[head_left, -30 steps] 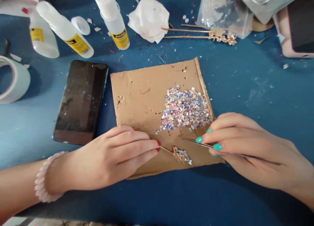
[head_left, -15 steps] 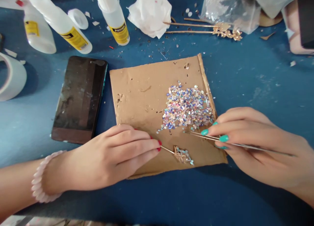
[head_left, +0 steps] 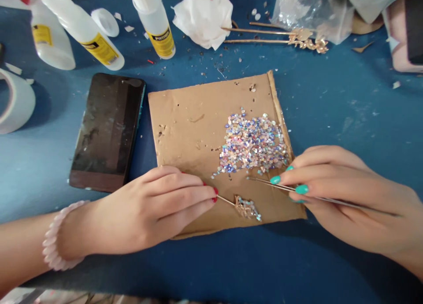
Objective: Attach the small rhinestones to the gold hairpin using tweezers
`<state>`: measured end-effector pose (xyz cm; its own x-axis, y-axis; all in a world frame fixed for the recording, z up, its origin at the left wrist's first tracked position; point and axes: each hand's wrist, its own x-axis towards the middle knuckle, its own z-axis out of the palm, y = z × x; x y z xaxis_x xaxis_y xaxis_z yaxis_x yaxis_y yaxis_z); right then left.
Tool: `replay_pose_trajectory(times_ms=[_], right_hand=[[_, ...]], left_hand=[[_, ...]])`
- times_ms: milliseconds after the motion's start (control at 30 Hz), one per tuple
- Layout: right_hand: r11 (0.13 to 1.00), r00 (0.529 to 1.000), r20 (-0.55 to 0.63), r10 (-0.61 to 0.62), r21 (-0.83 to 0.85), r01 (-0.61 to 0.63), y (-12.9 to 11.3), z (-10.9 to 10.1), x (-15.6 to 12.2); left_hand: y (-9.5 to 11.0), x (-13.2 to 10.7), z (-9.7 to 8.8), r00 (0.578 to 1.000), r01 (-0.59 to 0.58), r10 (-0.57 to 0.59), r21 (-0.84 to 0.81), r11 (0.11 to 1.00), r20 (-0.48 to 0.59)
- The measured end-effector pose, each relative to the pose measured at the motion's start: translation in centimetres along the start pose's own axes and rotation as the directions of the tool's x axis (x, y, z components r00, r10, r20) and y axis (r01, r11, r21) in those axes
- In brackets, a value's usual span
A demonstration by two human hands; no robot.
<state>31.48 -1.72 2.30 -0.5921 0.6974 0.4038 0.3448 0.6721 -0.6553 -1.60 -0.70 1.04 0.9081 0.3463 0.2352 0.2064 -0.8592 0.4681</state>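
Phone (head_left: 106, 132) on blue counter (head_left: 231, 264). Left hand (head_left: 161, 209): fingertips pinched on stem of pin (head_left: 243, 208). Pin's ornate head over cardboard (head_left: 191, 101), near side of heaped stones (head_left: 251, 143). Tweezers (head_left: 287, 188), tips near stones, pinched in right hand (head_left: 350, 191).

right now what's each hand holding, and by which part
The left hand pinches a gold-toned ornament by its thin stem. The right hand grips tweezers partway along their arms; whether their tips hold anything is too small to tell.

Blue table (head_left: 333, 99) passable right of cardboard (head_left: 185, 123), beyond right hand (head_left: 350, 189). Phone (head_left: 107, 132) blocks left side; 3 bottles (head_left: 161, 37) obstruct beyond it.
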Motion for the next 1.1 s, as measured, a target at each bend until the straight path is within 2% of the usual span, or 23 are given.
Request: replay_pose_trajectory(times_ms=[300,367,467,567,900,1100], right_hand=[[0.992,0.996,0.032,0.086,0.093,-0.089,-0.9,0.1,0.1],[0.987,0.995,0.025,0.102,0.120,-0.104,-1.1,0.5,0.0],[0.978,0.984,-0.063,0.164,0.138,-0.154,-1.5,1.3,-0.1],[0.967,0.970,-0.039,0.240,0.097,-0.235,-1.7,1.7,-0.3],[0.983,0.985,-0.086,0.149,0.123,-0.138,-1.4,1.9,-0.5],[0.971,0.973,-0.061,0.222,0.107,-0.215,-1.6,1.9,-0.7]], left_hand=[[0.1,-0.2,0.1,1.000,-0.013,0.013,-0.004,1.000,-0.011],[0.1,-0.2,0.1,1.000,-0.008,0.008,0.005,1.000,-0.004],[0.2,-0.3,0.0,1.000,-0.003,0.003,0.009,1.000,-0.008],[0.2,-0.2,-0.1,1.000,-0.004,0.004,0.006,1.000,-0.006],[0.2,0.0,-0.1,1.000,-0.002,0.003,0.022,1.000,-0.003],[0.2,-0.1,-0.1,1.000,-0.006,0.006,0.017,1.000,0.000]])
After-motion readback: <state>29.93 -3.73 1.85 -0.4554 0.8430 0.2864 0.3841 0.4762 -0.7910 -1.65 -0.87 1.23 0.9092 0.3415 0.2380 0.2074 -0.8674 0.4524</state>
